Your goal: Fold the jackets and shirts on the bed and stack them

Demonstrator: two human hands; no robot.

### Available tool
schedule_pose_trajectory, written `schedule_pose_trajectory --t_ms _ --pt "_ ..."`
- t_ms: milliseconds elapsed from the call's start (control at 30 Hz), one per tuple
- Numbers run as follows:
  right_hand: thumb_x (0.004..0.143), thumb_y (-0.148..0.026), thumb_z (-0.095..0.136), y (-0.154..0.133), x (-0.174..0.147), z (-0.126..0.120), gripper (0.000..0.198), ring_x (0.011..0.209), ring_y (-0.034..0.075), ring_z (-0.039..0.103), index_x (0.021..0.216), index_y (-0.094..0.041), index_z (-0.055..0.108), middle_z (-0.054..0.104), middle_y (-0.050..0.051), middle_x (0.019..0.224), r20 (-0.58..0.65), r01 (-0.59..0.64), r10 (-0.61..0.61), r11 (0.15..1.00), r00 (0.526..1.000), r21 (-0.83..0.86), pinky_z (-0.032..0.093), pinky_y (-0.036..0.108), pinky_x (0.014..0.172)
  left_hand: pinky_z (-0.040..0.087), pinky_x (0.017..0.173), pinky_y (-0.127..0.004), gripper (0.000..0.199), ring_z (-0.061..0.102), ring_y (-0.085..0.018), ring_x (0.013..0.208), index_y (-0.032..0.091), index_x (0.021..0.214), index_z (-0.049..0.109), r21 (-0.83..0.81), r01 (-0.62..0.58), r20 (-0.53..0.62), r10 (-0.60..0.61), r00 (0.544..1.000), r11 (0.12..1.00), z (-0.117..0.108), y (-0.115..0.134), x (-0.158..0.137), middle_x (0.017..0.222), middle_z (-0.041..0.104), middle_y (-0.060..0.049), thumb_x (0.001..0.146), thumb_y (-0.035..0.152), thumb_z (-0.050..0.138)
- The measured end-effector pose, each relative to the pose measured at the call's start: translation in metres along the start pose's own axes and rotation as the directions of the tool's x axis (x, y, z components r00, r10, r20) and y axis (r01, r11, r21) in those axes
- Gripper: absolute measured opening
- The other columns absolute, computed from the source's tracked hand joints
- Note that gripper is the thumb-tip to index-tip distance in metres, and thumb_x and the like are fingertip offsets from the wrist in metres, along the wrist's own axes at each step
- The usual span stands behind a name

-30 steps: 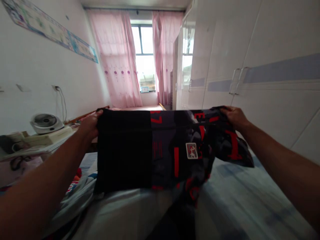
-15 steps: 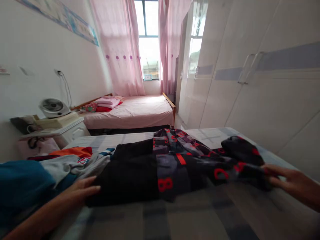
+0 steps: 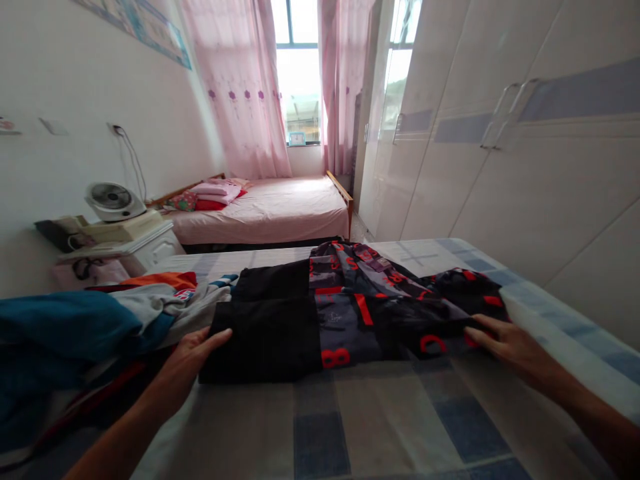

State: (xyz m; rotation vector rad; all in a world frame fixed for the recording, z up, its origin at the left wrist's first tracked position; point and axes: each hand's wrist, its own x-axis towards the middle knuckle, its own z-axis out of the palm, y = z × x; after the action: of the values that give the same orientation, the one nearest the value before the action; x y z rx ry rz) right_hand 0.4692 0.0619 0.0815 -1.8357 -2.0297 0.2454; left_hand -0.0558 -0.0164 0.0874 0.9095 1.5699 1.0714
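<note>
A black top [image 3: 270, 337] with grey patches and red letters and figures lies spread across the bed in front of me, its plain black end to the left. My left hand [image 3: 197, 353] pinches its left edge, thumb on top and the other fingers mostly hidden. At the opposite end my right hand [image 3: 500, 343] is closed on the patterned cloth by the red letters. Beyond that hand, a bunched part of the dark cloth lies folded up. Close to my left hand is a heap of clothes, with a grey and blue garment [image 3: 150, 310] on it.
An orange garment [image 3: 163, 280] shows at the back of the heap. Under everything is a checked bedsheet [image 3: 390, 427]. Further off stand a pink-covered bed [image 3: 290, 207], a small fan [image 3: 113, 200] on a cabinet, and a white wardrobe [image 3: 500, 193] along the right.
My right hand has moved left and inward with the cloth. My left hand has come up and right to the garment's edge. The black top lies flatter on its left side.
</note>
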Motion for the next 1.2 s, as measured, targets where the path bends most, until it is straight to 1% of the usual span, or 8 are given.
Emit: schedule_pose_trajectory --t_ms 167,300,467,633,800,967,1100,1200 --pt "0.066 -0.057 0.056 0.027 -0.022 -0.021 0.043 0.085 0.029 0.064 0.094 -0.027 0.068 0.068 0.005 0.099 0.183 -0.204 0.143 0.902 0.973 0.38 0.054 0.031 0.065 0.055 0.077 -0.031 0.038 0.066 -0.03 0.092 0.022 0.091 0.07 0.0 0.005 -0.118 -0.005 0.993 1.0 -0.025 -0.011 -0.021 0.09 0.073 -0.003 0.059 0.042 0.071" --pt "0.067 -0.061 0.054 0.02 -0.029 -0.002 0.046 0.099 0.031 0.06 0.099 -0.031 0.068 0.067 0.002 0.106 0.242 -0.201 0.126 0.927 0.962 0.318 0.051 0.034 0.084 0.055 0.075 -0.028 0.034 0.067 -0.028 0.091 0.022 0.085 0.07 0.221 0.081 -0.209 -0.034 0.977 0.972 -0.012 -0.022 -0.025 0.082 0.074 -0.003 0.061 0.046 0.071" --pt "0.07 -0.061 0.05 -0.012 -0.032 0.0 0.048 0.094 0.032 0.062 0.096 -0.025 0.069 0.07 0.004 0.096 0.207 -0.245 0.191 0.927 0.96 0.285 0.051 0.036 0.081 0.055 0.07 -0.028 0.039 0.069 -0.024 0.081 0.02 0.094 0.067 0.075 0.099 -0.116 -0.09 0.989 0.992 -0.005 -0.019 -0.027 0.086 0.074 -0.004 0.066 0.048 0.069" --pt "0.055 -0.059 0.059 0.003 -0.046 -0.021 0.037 0.09 0.035 0.063 0.075 -0.03 0.07 0.069 0.007 0.101 0.014 -0.253 0.27 0.884 0.963 0.394 0.053 0.043 0.075 0.055 0.072 -0.033 0.044 0.068 -0.027 0.084 0.019 0.099 0.067 0.12 0.038 -0.043 -0.033 0.999 0.992 -0.027 -0.025 -0.033 0.095 0.072 -0.006 0.067 0.049 0.068" --pt "0.062 -0.062 0.052 -0.001 -0.047 -0.004 0.04 0.092 0.033 0.063 0.075 -0.028 0.071 0.07 0.004 0.095 0.165 -0.285 0.246 0.915 0.955 0.284 0.051 0.039 0.086 0.053 0.083 -0.032 0.05 0.065 -0.025 0.096 0.022 0.109 0.062 0.116 0.094 -0.083 -0.085 0.993 0.989 -0.018 -0.034 -0.031 0.105 0.07 -0.005 0.068 0.049 0.069" --pt "0.057 -0.066 0.053 -0.009 -0.05 -0.011 0.048 0.1 0.036 0.059 0.079 -0.026 0.07 0.07 0.004 0.098 0.061 -0.345 0.343 0.889 0.937 0.302 0.047 0.043 0.092 0.056 0.069 -0.03 0.057 0.069 -0.024 0.08 0.024 0.117 0.055 -0.063 0.114 -0.079 -0.119 0.99 0.991 -0.016 -0.027 -0.034 0.097 0.072 -0.003 0.066 0.045 0.07" --pt "0.053 -0.064 0.055 0.01 -0.057 -0.007 0.043 0.108 0.039 0.055 0.071 -0.029 0.069 0.069 0.005 0.102 0.09 -0.344 0.332 0.907 0.939 0.242 0.042 0.046 0.098 0.055 0.077 -0.031 0.053 0.066 -0.028 0.094 0.022 0.109 0.06 0.197 0.052 -0.075 -0.037 0.996 0.979 -0.028 -0.042 -0.031 0.102 0.071 -0.005 0.064 0.049 0.068" --pt "0.06 -0.064 0.052 0.013 -0.058 0.002 0.041 0.097 0.036 0.061 0.078 -0.031 0.068 0.07 0.004 0.095 0.145 -0.243 0.223 0.961 0.964 0.134 0.049 0.046 0.086 0.05 0.087 -0.037 0.053 0.062 -0.031 0.101 0.019 0.109 0.059 0.524 -0.027 -0.188 0.147 0.971 0.851 -0.03 -0.052 -0.025 0.107 0.068 -0.01 0.065 0.049 0.062"
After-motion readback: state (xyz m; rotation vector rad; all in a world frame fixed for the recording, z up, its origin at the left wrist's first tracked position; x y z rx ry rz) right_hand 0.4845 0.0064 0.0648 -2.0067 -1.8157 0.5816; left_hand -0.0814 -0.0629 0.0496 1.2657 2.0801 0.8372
